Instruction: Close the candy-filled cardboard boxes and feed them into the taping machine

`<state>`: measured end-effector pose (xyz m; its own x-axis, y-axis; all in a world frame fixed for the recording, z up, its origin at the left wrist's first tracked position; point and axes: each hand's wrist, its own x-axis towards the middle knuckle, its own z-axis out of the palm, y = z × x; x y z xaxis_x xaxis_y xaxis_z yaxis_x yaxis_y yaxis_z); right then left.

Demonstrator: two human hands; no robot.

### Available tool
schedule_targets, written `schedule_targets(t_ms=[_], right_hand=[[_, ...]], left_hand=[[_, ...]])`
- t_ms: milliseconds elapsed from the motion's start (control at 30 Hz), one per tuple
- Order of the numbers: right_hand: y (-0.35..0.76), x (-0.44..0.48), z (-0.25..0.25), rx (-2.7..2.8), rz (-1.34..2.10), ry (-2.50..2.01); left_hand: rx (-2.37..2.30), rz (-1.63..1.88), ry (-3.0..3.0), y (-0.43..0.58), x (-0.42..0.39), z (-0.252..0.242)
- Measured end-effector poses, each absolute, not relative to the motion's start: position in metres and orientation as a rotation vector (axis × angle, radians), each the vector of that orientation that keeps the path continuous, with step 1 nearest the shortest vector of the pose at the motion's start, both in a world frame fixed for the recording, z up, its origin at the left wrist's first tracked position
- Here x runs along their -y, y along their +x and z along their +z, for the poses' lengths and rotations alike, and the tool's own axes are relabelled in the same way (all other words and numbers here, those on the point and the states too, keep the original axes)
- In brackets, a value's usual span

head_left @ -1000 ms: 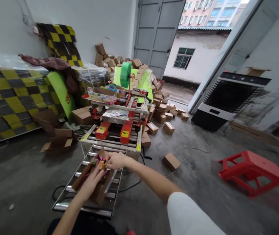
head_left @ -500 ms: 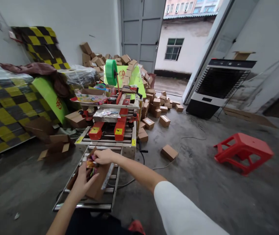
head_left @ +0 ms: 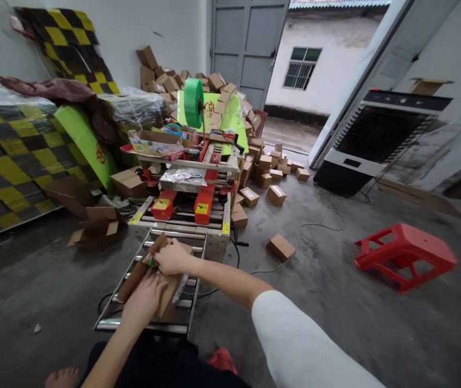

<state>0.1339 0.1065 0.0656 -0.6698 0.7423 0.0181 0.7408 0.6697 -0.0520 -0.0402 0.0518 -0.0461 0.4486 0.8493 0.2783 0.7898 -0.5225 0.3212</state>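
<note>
A small brown cardboard box (head_left: 135, 275) lies on the metal roller conveyor (head_left: 182, 315) in front of me, with colourful items showing at its top. My left hand (head_left: 146, 298) lies flat on the near flap, fingers spread over the cardboard. My right hand (head_left: 173, 257) curls over the far flap and presses it down onto the box. Beyond the box stands the carton taping machine (head_left: 190, 207) with red and orange guards and a green tape roll (head_left: 194, 102) on top.
A heap of sealed small cartons (head_left: 263, 167) spreads toward the open doorway. A red plastic stool (head_left: 406, 257) lies tipped on the right. A black air cooler (head_left: 379, 143) stands by the door. Yellow-black mats (head_left: 8, 161) are stacked on the left. A cable (head_left: 303, 237) runs across the floor.
Both hands have moved from reaching into the open box to lying on its flaps, which are now folded down. The colourful contents are mostly covered. The view shifted slightly.
</note>
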Motion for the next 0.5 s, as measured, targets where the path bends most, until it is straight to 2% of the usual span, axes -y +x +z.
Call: schedule_targets(t_ms=[100,333,500], right_hand=[[0.129,-0.107,0.055,2.792,0.024,-1.265],[0.139,-0.101,0.043,2.488,0.031,-1.26],[0.14,-0.096,0.039,2.447,0.022,-1.15]], left_hand=[[-1.428,0.541,2.62,-0.041,-0.054,-0.047],[-1.842,1.161,2.522,-0.024,-0.021,-0.029],[-2.22,1.285,2.328,-0.01,0.001,-0.001]])
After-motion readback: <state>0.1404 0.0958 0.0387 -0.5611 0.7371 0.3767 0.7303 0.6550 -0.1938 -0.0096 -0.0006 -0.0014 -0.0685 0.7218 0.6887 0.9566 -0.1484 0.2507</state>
